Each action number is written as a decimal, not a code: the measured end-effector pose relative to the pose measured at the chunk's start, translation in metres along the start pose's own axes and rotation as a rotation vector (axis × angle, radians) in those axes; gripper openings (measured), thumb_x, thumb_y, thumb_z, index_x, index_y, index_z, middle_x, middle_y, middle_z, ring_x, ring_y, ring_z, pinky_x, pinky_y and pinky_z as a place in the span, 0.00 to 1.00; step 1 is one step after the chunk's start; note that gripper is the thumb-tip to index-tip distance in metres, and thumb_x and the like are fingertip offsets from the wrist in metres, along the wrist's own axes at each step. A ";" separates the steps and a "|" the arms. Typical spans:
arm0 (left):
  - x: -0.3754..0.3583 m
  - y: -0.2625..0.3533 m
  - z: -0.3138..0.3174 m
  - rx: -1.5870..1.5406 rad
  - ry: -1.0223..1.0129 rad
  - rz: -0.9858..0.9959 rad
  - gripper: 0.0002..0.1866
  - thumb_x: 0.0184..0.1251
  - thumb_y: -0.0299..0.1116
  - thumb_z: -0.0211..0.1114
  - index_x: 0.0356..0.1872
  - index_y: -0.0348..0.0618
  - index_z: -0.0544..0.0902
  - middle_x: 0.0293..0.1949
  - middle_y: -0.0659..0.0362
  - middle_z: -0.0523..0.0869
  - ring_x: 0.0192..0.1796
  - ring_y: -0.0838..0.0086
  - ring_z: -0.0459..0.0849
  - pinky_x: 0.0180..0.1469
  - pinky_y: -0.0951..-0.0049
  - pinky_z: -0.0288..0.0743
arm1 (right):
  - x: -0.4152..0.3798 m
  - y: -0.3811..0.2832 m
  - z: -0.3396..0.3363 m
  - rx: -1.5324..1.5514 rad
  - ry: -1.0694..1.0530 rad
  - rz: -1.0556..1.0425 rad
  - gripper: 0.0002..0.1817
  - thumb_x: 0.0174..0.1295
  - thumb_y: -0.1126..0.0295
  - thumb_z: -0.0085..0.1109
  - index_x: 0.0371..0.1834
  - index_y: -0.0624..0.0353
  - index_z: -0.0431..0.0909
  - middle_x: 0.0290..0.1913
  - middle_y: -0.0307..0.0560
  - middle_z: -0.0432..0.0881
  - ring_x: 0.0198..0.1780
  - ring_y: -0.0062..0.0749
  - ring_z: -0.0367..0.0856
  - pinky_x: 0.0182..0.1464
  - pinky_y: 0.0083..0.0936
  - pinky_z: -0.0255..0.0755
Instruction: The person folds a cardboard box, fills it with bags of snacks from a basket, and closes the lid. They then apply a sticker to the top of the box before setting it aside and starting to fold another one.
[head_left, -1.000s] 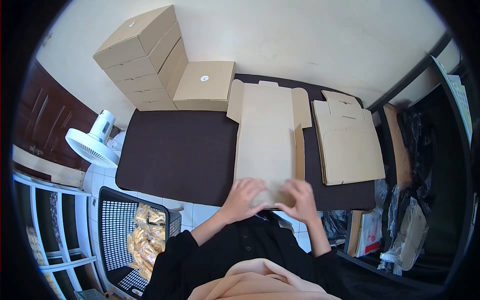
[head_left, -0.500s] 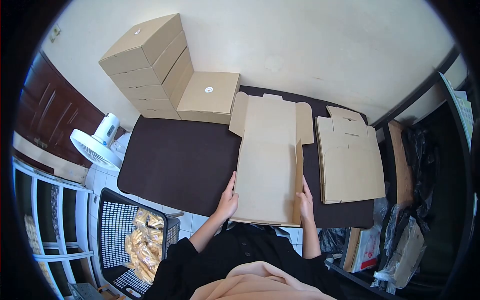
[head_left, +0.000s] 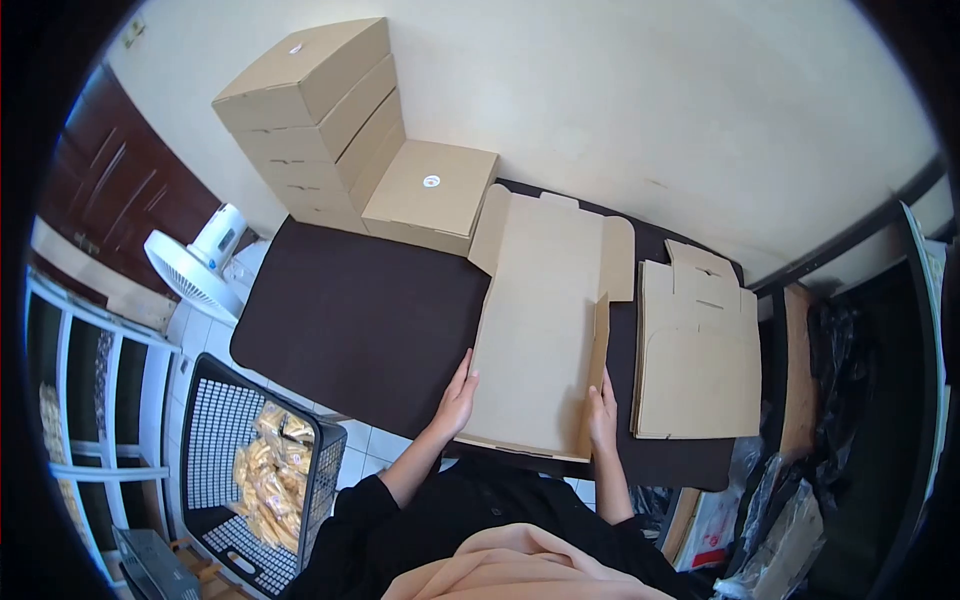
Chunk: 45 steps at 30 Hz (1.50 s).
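An unfolded cardboard box [head_left: 540, 320] lies on the dark tabletop [head_left: 350, 310] in front of me, its lid part and side flaps spread toward the wall. Its right side wall stands upright. My left hand [head_left: 457, 402] grips the box's near left edge, thumb toward the inside. On the opposite side my right hand [head_left: 602, 415] holds the raised right wall. To the right of the box lies a pile of flat cardboard blanks [head_left: 698, 350].
Closed boxes [head_left: 320, 110] are stacked at the back left, beside a single closed box [head_left: 432, 190] with a round sticker. A white fan [head_left: 195, 265] stands left of the table. Below it, a black basket [head_left: 215, 430] holds bagged food. Plastic-wrapped items [head_left: 780, 540] are at the lower right.
The view has tilted and shifted slightly, so the table and its surroundings appear rotated clockwise. Both hands stay on the sides of the box.
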<state>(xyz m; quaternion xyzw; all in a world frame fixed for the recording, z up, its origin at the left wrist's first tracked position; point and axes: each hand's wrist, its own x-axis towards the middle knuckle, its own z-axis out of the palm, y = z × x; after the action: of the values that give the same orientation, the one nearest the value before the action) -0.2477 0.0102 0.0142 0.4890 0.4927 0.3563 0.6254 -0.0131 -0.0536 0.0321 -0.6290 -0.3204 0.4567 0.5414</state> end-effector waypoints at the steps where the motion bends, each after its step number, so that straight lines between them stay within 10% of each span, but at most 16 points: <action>1: -0.003 0.002 0.001 -0.007 0.018 -0.004 0.28 0.71 0.38 0.43 0.67 0.37 0.50 0.66 0.45 0.58 0.69 0.62 0.56 0.67 0.72 0.48 | 0.000 -0.001 0.000 -0.310 0.050 -0.066 0.28 0.61 0.71 0.44 0.66 0.66 0.54 0.67 0.57 0.56 0.69 0.42 0.52 0.68 0.31 0.45; 5: -0.017 -0.008 -0.013 -0.075 0.087 -0.031 0.29 0.72 0.46 0.40 0.67 0.36 0.53 0.66 0.47 0.59 0.69 0.64 0.56 0.67 0.71 0.49 | -0.009 -0.035 0.020 -1.113 0.228 -0.472 0.32 0.54 0.67 0.56 0.64 0.62 0.60 0.68 0.62 0.49 0.70 0.54 0.46 0.65 0.61 0.33; 12: -0.076 0.007 -0.122 -0.089 0.539 0.228 0.21 0.70 0.44 0.44 0.55 0.40 0.70 0.49 0.56 0.75 0.44 0.76 0.74 0.44 0.77 0.69 | -0.046 -0.066 0.112 -1.080 -0.216 -0.615 0.23 0.54 0.66 0.56 0.54 0.59 0.70 0.63 0.58 0.59 0.67 0.51 0.53 0.66 0.59 0.34; 20: -0.196 -0.134 -0.356 0.158 1.257 0.208 0.16 0.66 0.33 0.51 0.53 0.37 0.69 0.46 0.52 0.74 0.48 0.70 0.74 0.52 0.73 0.66 | -0.120 -0.041 0.246 -0.852 -0.540 -0.835 0.19 0.51 0.69 0.60 0.49 0.54 0.74 0.62 0.51 0.63 0.66 0.46 0.58 0.66 0.57 0.38; 26: -0.281 -0.295 -0.416 0.705 1.103 -0.816 0.32 0.56 0.53 0.59 0.54 0.36 0.71 0.56 0.39 0.70 0.59 0.49 0.68 0.60 0.60 0.62 | -0.163 0.025 0.308 -0.859 -0.914 -0.880 0.24 0.51 0.71 0.58 0.54 0.52 0.70 0.66 0.51 0.58 0.68 0.46 0.54 0.67 0.53 0.43; 31: -0.285 -0.315 -0.393 0.734 0.782 -0.764 0.32 0.54 0.51 0.61 0.53 0.36 0.71 0.54 0.40 0.72 0.57 0.48 0.70 0.58 0.59 0.64 | -0.187 0.047 0.338 -1.063 -1.324 -0.901 0.29 0.49 0.73 0.57 0.59 0.48 0.68 0.68 0.44 0.55 0.71 0.41 0.48 0.68 0.49 0.47; 45: -0.257 -0.299 -0.353 0.784 -0.065 -0.857 0.30 0.54 0.53 0.58 0.52 0.40 0.75 0.49 0.41 0.78 0.55 0.52 0.74 0.57 0.59 0.66 | -0.198 0.062 0.341 -1.107 -1.220 -0.824 0.27 0.47 0.76 0.56 0.55 0.50 0.69 0.66 0.43 0.59 0.70 0.40 0.49 0.65 0.49 0.55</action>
<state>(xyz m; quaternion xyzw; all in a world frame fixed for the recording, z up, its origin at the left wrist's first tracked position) -0.6658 -0.2169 -0.2177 0.4518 0.7224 -0.1530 0.5006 -0.4073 -0.1119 0.0181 -0.2845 -0.9220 0.2618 0.0201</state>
